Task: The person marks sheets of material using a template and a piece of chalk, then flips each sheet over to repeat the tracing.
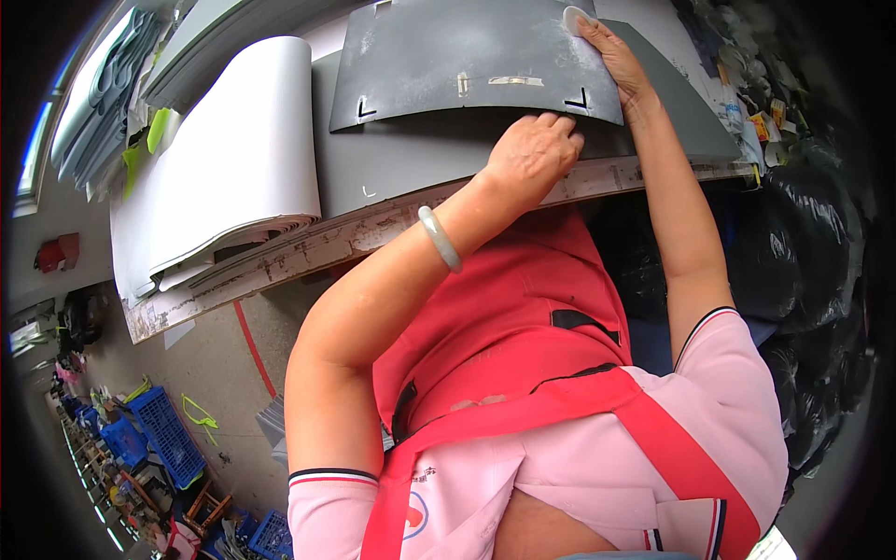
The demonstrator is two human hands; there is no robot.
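A dark grey template board (pixel 448 61) with L-shaped slots in its near corners and strips of tape lies over a larger smooth grey sheet (pixel 411 163). The near edge of the board bows up off that sheet. My left hand (pixel 537 154) is closed at this edge, its fingers curled and the fingertips partly hidden. At the board's right side, my right hand (pixel 621 65) pinches a flat white rounded piece (pixel 575 21) between thumb and fingers. A small white corner mark (pixel 370 193) shows on the grey sheet.
Folded-over white sheeting (pixel 233 140) covers the table's left part. Stacked grey sheets (pixel 201 47) stand behind it. Black plastic bags (pixel 793 243) crowd the right, below scraps and small items (pixel 765 126). Blue crates (pixel 163 434) sit on the floor at lower left.
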